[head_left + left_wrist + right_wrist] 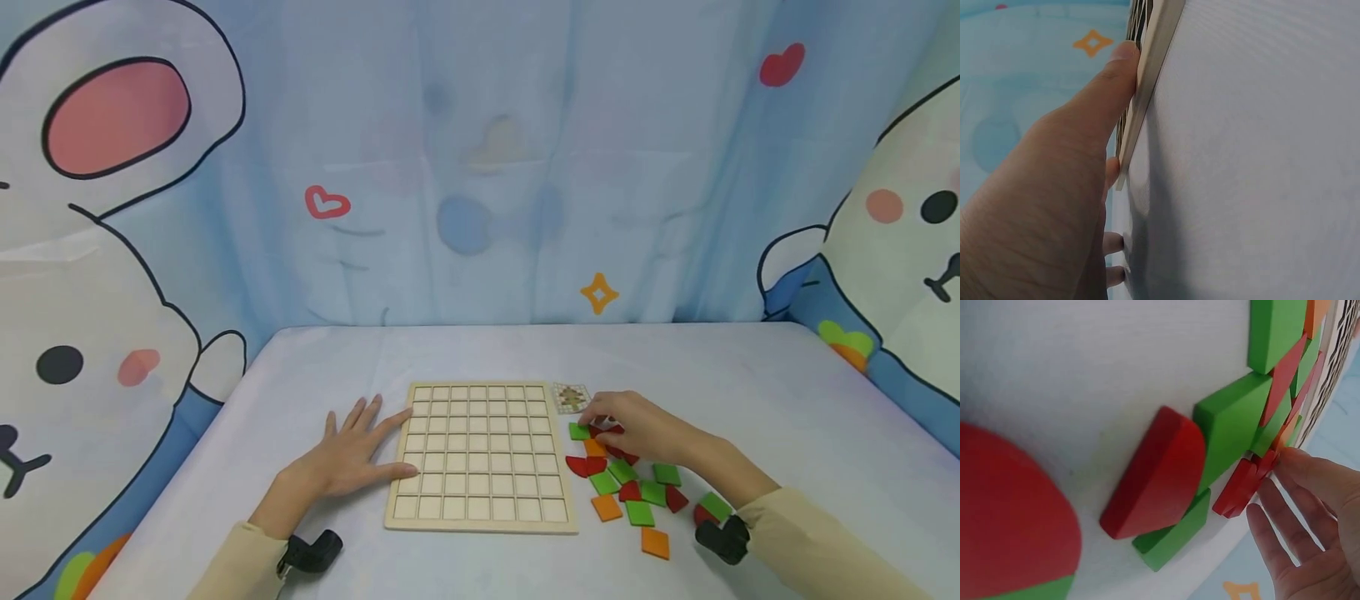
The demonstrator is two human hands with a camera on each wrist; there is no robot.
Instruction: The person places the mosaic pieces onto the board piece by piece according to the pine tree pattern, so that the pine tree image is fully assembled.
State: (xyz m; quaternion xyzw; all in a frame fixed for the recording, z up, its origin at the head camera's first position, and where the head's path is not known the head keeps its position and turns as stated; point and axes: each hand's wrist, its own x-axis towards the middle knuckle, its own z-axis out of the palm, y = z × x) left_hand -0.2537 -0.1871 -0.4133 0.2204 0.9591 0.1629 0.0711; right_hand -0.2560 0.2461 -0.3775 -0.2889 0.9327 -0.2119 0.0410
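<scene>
My left hand rests with fingers spread at the left edge of a wooden grid board. Its thumb and index finger lie on the frame, and in the left wrist view the thumb presses the rim. Right of the board, my right hand reaches over the far end of a group of coloured pieces. Its index fingertip is at a green square, the thumb close to an orange square. Red pieces show beside its fingers, partly hidden by the hand in the head view.
A small printed pattern card lies by the board's far right corner. Several green squares, red rounded pieces and orange squares are scattered toward the right sleeve. A blue printed curtain hangs behind the white table.
</scene>
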